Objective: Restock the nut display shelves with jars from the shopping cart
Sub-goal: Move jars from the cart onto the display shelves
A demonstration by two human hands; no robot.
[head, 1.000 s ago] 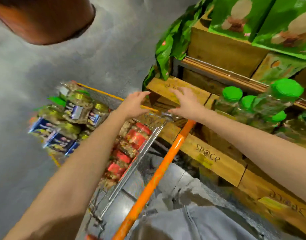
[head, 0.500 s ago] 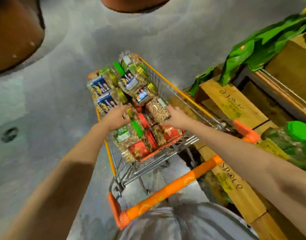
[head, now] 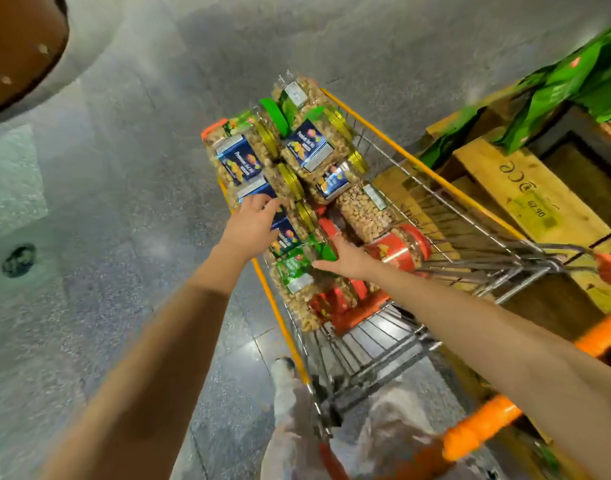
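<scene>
Left: the person's left hand [head: 250,225], fingers loosely spread, rests on the nearest of the clear plastic nut jars with blue labels and gold lids [head: 307,147]. Centre: the right hand [head: 349,259], fingers straight and close together, lies flat on a clear nut jar with a green label [head: 293,273]. All the jars lie piled on their sides inside the wire shopping cart with yellow-orange trim [head: 418,166]. Right: pale wooden crate shelves [head: 525,188] stand just beside the cart, with green bags [head: 574,84] above.

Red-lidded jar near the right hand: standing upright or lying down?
Lying on its side: the red-lidded jar rests in the shopping cart with its lid facing sideways, not up.
</scene>
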